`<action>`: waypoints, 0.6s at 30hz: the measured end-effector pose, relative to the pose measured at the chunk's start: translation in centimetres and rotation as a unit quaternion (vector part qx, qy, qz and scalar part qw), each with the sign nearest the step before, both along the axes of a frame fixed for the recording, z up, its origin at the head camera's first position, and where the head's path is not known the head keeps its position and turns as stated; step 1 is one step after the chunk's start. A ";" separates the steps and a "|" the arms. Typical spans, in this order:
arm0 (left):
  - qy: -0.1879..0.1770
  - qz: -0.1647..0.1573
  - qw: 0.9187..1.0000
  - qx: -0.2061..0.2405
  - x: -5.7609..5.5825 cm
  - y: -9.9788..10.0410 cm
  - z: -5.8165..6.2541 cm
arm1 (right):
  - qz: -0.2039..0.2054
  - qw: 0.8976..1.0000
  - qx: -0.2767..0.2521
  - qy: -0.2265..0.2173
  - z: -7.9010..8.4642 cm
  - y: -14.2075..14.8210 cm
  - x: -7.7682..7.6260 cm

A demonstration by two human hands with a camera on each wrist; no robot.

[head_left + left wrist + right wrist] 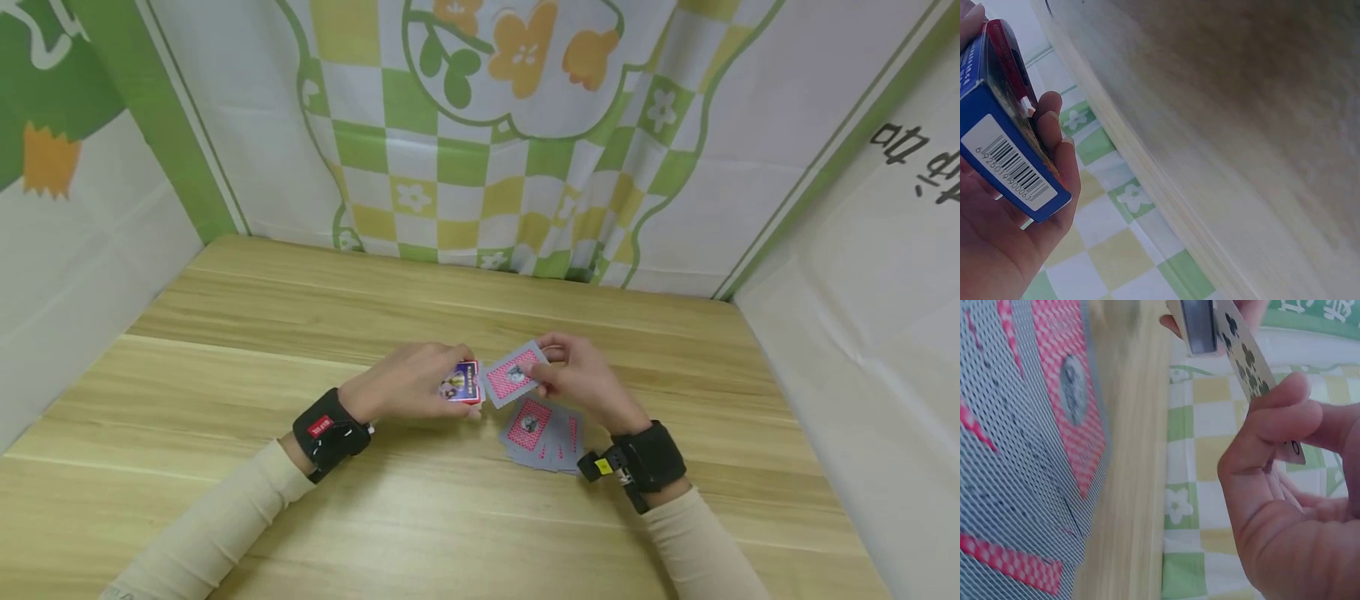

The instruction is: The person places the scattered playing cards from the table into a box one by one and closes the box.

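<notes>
My left hand [408,383] grips a small blue and red playing-card box [460,383], fingers on one side and thumb on the other. A barcode marks the blue end of this box [1010,156] in the left wrist view. Just to the right, my right hand [588,387] pinches a playing card [510,377] by its right end, red back upward, close to the box opening. In the right wrist view that card [1244,359] shows black clubs on its face. Below it, a loosely fanned pile of playing cards [529,425] lies face down.
Both hands work above a light wooden table [262,325]. At its far edge hangs a green, yellow and white checked curtain [461,167]. Pale cloth walls [847,275] close off the sides. Black camera straps [654,457] sit on both wrists.
</notes>
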State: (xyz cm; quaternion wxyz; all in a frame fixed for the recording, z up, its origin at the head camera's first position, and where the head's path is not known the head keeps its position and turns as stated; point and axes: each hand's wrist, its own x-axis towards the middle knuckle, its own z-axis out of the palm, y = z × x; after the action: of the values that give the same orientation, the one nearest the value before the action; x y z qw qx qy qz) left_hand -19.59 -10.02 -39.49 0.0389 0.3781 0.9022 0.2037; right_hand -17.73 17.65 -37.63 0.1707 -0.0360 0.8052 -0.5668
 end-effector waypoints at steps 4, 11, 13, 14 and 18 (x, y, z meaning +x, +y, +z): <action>0.002 0.002 1.000 -0.004 -0.1 0.1 0.0 | -0.018 1.000 -0.019 -0.006 -0.2 -0.8 0.2; 0.010 -0.001 1.000 0.003 0.0 0.1 0.0 | 0.000 0.999 -0.032 -0.021 -0.8 -2.8 1.1; 0.009 0.000 1.000 0.004 0.1 0.1 0.1 | 0.011 0.999 -0.037 -0.033 -0.9 -3.1 1.2; 0.009 0.001 1.000 0.004 0.1 0.1 0.1 | 0.007 0.999 -0.039 -0.034 -1.0 -3.1 1.3; 0.009 0.000 1.000 0.005 0.1 0.1 0.0 | -0.029 0.999 -0.019 -0.012 -1.1 -3.0 1.4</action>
State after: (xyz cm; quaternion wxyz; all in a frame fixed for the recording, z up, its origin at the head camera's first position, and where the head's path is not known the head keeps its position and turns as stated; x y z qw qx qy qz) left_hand -19.50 -9.90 -39.46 0.0290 0.3801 0.9014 0.2054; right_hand -16.35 14.66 -38.72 0.1632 -0.0095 0.7926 -0.5874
